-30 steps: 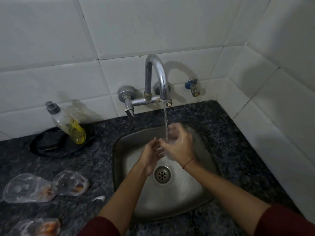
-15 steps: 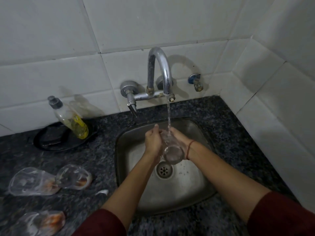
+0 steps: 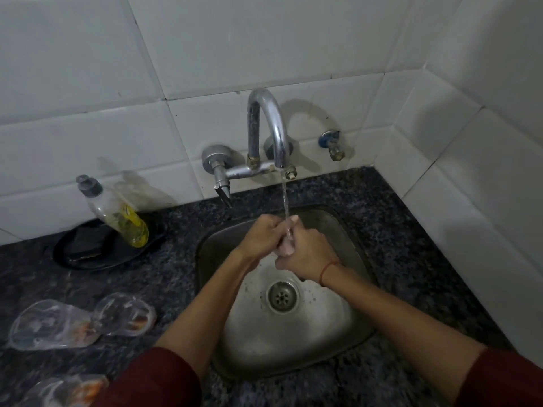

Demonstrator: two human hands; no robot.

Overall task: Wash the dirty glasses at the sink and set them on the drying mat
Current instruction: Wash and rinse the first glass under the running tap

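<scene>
A clear glass (image 3: 286, 245) is held over the steel sink (image 3: 338, 227), under the thin stream from the chrome tap (image 3: 266, 133). My left hand (image 3: 264, 236) and my right hand (image 3: 305, 255) both wrap it, so only a small part shows between the fingers. Three dirty glasses lie on their sides on the dark counter at the left: one (image 3: 51, 324), a second (image 3: 126, 317) beside it, and a third (image 3: 64, 390) at the bottom edge. No drying mat is in view.
A dish soap bottle (image 3: 117, 214) leans on a black plate (image 3: 88, 254) at the back left. A small valve (image 3: 332, 143) sticks out of the tiled wall. White tiles close the corner at the right. The drain (image 3: 282, 296) lies below my hands.
The glass was tilted with its bottom toward me between my hands half a second ago; now both hands close around it and hide most of it. The view has shifted slightly.
</scene>
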